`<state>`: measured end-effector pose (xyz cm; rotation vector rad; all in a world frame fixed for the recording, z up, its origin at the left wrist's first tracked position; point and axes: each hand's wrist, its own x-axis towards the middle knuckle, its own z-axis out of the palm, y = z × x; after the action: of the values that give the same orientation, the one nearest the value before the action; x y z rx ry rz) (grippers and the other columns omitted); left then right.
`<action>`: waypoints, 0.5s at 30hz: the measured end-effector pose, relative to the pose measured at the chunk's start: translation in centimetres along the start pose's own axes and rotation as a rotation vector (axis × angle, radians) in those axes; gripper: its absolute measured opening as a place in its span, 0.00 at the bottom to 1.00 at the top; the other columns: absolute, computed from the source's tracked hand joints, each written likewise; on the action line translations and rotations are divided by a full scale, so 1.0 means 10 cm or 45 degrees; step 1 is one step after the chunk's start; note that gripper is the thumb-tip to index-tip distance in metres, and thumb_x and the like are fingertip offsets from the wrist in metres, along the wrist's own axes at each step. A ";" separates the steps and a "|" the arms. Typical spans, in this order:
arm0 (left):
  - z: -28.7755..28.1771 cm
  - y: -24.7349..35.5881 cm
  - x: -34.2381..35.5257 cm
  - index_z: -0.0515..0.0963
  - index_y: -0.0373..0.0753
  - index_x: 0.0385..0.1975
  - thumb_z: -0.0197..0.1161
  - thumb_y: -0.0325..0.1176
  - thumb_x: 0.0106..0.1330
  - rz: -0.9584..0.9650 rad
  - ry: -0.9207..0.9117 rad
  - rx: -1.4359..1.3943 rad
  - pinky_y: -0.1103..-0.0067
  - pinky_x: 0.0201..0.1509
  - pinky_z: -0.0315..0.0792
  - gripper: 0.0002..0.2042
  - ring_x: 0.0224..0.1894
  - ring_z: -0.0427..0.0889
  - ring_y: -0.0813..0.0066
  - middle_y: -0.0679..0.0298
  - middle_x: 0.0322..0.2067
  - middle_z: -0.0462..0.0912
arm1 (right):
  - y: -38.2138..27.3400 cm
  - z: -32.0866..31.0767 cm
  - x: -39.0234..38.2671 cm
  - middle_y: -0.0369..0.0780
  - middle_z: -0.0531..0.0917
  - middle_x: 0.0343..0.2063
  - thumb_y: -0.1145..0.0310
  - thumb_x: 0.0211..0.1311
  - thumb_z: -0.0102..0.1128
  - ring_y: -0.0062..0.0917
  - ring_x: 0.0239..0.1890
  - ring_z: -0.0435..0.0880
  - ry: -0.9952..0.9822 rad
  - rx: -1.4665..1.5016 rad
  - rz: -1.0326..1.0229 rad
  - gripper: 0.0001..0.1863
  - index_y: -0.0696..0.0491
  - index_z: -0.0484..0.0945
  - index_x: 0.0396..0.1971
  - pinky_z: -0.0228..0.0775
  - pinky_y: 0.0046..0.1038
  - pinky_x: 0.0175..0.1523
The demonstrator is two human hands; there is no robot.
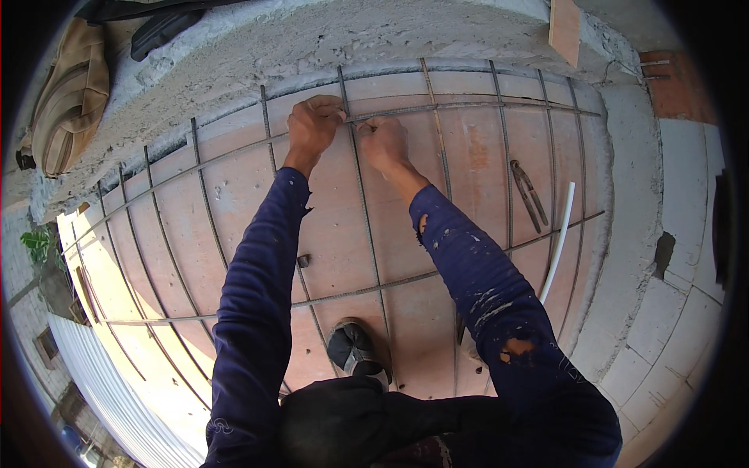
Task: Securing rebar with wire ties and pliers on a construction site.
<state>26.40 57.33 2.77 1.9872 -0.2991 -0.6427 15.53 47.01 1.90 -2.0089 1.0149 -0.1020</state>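
Note:
My left hand (314,129) is at a crossing of two ribbed steel bars near the far edge of a grid of rebar (365,199). Its fingers are curled and pinched together against the left side of the crossing. Just right of the same crossing, my right hand (383,143) is closed too, thumb and fingertips pressed together. Whatever the fingers hold is too small or hidden to make out. A pair of rusty pincers (529,196) lies on the boards to the right of my right hand.
The rebar lies over pinkish formwork boards (413,335), where my shoe (353,345) stands. A white plastic tube (559,242) rests at the right. Rough concrete (257,48) borders the far side, with a tan bag (72,97) at far left. Pale block wall (663,320) runs along the right.

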 end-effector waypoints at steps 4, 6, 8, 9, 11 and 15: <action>0.00 0.00 -0.02 0.85 0.37 0.44 0.69 0.26 0.55 0.059 0.055 0.050 0.79 0.49 0.78 0.15 0.39 0.88 0.72 0.61 0.36 0.90 | 0.01 -0.05 0.08 0.42 0.84 0.22 0.70 0.59 0.62 0.25 0.23 0.80 -0.124 0.293 0.204 0.10 0.61 0.86 0.31 0.69 0.31 0.29; 0.03 -0.02 -0.01 0.85 0.37 0.43 0.69 0.26 0.55 0.058 0.070 -0.013 0.79 0.49 0.78 0.14 0.39 0.88 0.72 0.62 0.35 0.90 | 0.06 0.00 0.12 0.39 0.81 0.20 0.71 0.58 0.63 0.22 0.20 0.76 -0.169 0.398 0.297 0.09 0.62 0.86 0.29 0.65 0.29 0.24; 0.08 -0.03 -0.01 0.85 0.37 0.42 0.68 0.26 0.55 0.059 0.083 -0.075 0.80 0.48 0.79 0.14 0.38 0.88 0.72 0.63 0.34 0.90 | 0.16 0.07 0.16 0.36 0.78 0.17 0.71 0.58 0.63 0.18 0.15 0.70 -0.107 0.309 0.279 0.08 0.61 0.84 0.28 0.56 0.26 0.19; 0.09 -0.05 -0.02 0.85 0.38 0.42 0.67 0.26 0.56 0.083 0.071 -0.135 0.77 0.52 0.76 0.13 0.38 0.88 0.73 0.65 0.33 0.90 | 0.15 0.08 0.16 0.36 0.78 0.17 0.71 0.58 0.63 0.18 0.15 0.70 -0.112 0.305 0.275 0.08 0.61 0.84 0.28 0.56 0.26 0.19; 0.12 -0.09 -0.05 0.85 0.38 0.42 0.66 0.26 0.56 0.106 0.063 -0.200 0.75 0.55 0.73 0.12 0.37 0.88 0.73 0.67 0.33 0.90 | 0.14 0.08 0.16 0.36 0.77 0.17 0.72 0.59 0.62 0.16 0.15 0.69 -0.055 0.335 0.287 0.06 0.60 0.82 0.27 0.54 0.25 0.17; 0.17 -0.13 -0.07 0.84 0.37 0.41 0.64 0.22 0.57 0.364 0.171 -0.036 0.76 0.53 0.69 0.12 0.37 0.87 0.77 0.66 0.31 0.89 | 0.07 0.05 0.17 0.35 0.76 0.18 0.73 0.62 0.59 0.17 0.16 0.69 -0.108 0.363 0.343 0.06 0.58 0.81 0.28 0.55 0.23 0.19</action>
<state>24.77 57.04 1.21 1.9034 -0.4785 -0.3288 16.45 45.98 0.58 -1.5933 1.1384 -0.0148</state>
